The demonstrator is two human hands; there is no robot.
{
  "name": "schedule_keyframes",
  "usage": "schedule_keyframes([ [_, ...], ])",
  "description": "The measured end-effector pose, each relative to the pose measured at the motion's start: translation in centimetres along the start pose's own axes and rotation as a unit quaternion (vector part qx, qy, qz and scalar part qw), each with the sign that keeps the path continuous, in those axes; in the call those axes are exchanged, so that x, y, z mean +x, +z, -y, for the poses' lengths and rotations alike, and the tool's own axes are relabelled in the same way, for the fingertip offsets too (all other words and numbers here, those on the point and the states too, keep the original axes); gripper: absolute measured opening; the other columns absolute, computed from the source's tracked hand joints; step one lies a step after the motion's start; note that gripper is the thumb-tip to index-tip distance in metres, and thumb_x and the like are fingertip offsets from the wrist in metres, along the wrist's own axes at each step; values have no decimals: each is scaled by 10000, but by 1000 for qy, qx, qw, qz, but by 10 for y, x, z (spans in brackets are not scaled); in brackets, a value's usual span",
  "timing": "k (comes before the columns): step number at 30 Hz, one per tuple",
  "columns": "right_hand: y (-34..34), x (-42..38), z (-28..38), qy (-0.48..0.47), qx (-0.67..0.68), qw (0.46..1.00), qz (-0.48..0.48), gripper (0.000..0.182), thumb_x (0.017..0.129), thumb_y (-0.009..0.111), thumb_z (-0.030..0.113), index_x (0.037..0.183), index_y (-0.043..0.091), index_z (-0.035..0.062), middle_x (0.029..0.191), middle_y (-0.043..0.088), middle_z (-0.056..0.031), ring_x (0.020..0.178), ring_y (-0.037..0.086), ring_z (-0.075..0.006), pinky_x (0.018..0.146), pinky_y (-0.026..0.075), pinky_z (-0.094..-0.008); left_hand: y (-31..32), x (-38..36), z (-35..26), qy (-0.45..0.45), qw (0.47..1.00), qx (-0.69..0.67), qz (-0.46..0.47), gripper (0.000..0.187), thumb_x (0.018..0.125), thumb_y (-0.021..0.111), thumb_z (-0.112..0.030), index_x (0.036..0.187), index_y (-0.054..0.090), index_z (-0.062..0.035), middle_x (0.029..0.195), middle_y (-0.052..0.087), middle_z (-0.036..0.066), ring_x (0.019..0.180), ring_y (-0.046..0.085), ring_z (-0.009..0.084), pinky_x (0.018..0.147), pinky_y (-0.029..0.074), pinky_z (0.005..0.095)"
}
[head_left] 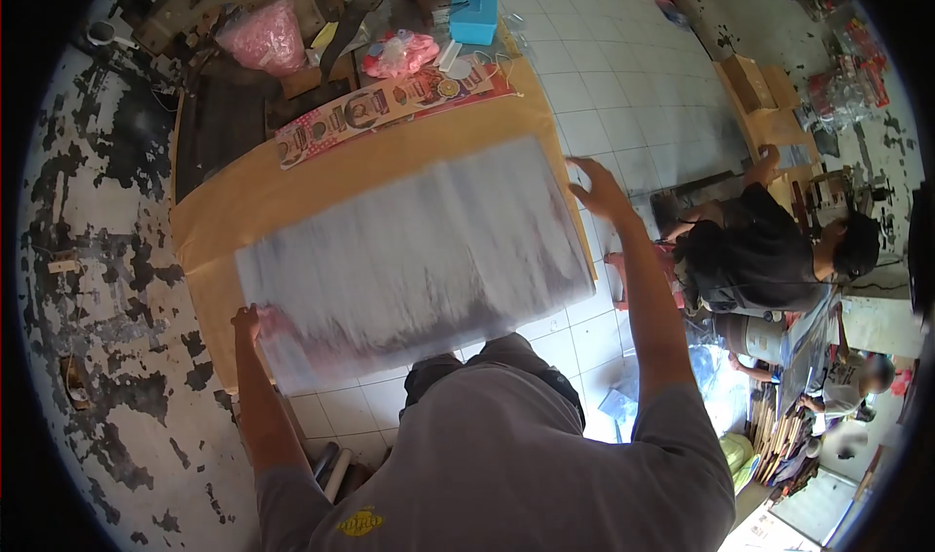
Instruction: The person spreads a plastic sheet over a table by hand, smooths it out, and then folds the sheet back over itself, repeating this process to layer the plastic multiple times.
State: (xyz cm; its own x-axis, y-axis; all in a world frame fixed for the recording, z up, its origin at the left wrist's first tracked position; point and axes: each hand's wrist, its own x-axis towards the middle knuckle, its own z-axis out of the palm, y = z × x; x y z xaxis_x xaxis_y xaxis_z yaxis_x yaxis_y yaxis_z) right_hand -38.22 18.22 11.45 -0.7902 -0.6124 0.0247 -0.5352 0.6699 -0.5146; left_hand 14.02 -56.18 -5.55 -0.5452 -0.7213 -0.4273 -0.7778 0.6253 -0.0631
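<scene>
A translucent grey sheet (419,260) is gripped at its left edge by the left hand (246,321), the right hand (601,191) held with fingers spread beside its right edge. A printed banner (394,110) is seen beyond the sheet, a dark-shirted person (755,255) to the sheet's right.

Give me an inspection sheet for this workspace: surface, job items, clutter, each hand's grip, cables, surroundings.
Surface: brown work surface, partly hidden by the job's sheet.
Job's things: grey sheet, blurred, slanting over the surface; one layer or several, cannot tell.
Clutter: printed strip, pink bag, pink bundle and blue container, toward the far side.
Left grip: left hand at the sheet's left edge; finger closure unclear.
Right grip: right hand open beside the sheet's far right corner; contact unclear.
Cables: nothing seen clearly.
Surroundings: peeling wall at left, tiled floor, person in dark shirt at right.
</scene>
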Motion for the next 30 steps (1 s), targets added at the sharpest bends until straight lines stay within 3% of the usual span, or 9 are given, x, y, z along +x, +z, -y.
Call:
schedule_keyframes([
  [2, 14, 66, 3, -31, -14, 998, 44, 636, 848, 717, 150, 1444, 501, 106, 1441, 539, -159, 1317, 516, -343, 1115, 416, -429, 12, 11, 12, 79, 985, 150, -6, 417, 1032, 373, -329, 1278, 635, -117, 1238, 669, 146, 1174, 612, 330, 904, 457, 558],
  [6, 27, 149, -9, -28, -40, 975, 218, 719, 804, 764, 127, 1465, 481, 134, 1449, 537, -138, 1333, 499, -350, 1124, 419, -426, 11, 8, 3, 48, 976, 208, 32, 372, 1009, 376, -259, 1271, 621, -161, 1202, 686, 114, 1166, 624, 288, 884, 443, 589],
  [8, 32, 173, -24, -48, -7, 960, 276, 689, 728, 826, 120, 1364, 564, 111, 1345, 597, -126, 1276, 539, -300, 1076, 447, -416, 0, 7, -4, 40, 965, 246, 78, 394, 1015, 356, -236, 1330, 577, -151, 1230, 669, 119, 1191, 609, 293, 860, 477, 586],
  [11, 17, 187, -13, -65, 14, 944, 323, 565, 692, 876, 166, 1197, 645, 63, 1207, 649, -122, 1159, 592, -260, 1013, 469, -400, 10, 8, 4, 40, 977, 206, 47, 392, 1003, 371, -222, 1326, 585, -161, 1234, 671, 110, 1192, 606, 284, 841, 460, 590],
  [14, 23, 203, -21, -26, 26, 913, 406, 562, 691, 890, 202, 1175, 645, 54, 1161, 672, -119, 1125, 615, -267, 999, 478, -401, 31, 12, 19, 69, 969, 232, -44, 332, 977, 405, -222, 1214, 633, -175, 1180, 702, 47, 1139, 627, 243, 809, 431, 565],
  [15, 27, 204, -25, -81, 47, 913, 397, 577, 693, 897, 262, 1166, 643, 48, 1133, 684, -110, 1098, 628, -267, 976, 486, -403, 29, 15, 20, 67, 972, 221, -36, 336, 971, 411, -221, 1220, 631, -172, 1182, 699, 49, 1142, 624, 242, 809, 429, 564],
  [21, 26, 222, -29, -77, -39, 895, 439, 476, 750, 856, 312, 1112, 662, 71, 1119, 688, -80, 1087, 628, -248, 935, 489, -401, 32, 13, 27, 65, 978, 195, -27, 349, 938, 448, -211, 1235, 625, -167, 1163, 686, 68, 1123, 623, 251, 818, 429, 563],
  [24, 8, 217, -21, -148, 15, 921, 361, 367, 779, 835, 289, 1031, 679, 72, 1080, 699, -64, 1061, 637, -227, 913, 491, -388, 36, 16, 30, 72, 975, 205, -48, 339, 934, 454, -206, 1219, 635, -176, 1149, 682, 78, 1110, 624, 259, 825, 431, 560],
  [30, 10, 215, -27, -28, 62, 892, 447, 286, 845, 785, 283, 989, 675, 61, 976, 696, -43, 943, 637, -184, 854, 489, -350, 31, 13, 25, 67, 978, 195, -27, 341, 937, 450, -203, 1219, 640, -182, 1162, 675, 90, 1115, 621, 271, 845, 431, 553],
])
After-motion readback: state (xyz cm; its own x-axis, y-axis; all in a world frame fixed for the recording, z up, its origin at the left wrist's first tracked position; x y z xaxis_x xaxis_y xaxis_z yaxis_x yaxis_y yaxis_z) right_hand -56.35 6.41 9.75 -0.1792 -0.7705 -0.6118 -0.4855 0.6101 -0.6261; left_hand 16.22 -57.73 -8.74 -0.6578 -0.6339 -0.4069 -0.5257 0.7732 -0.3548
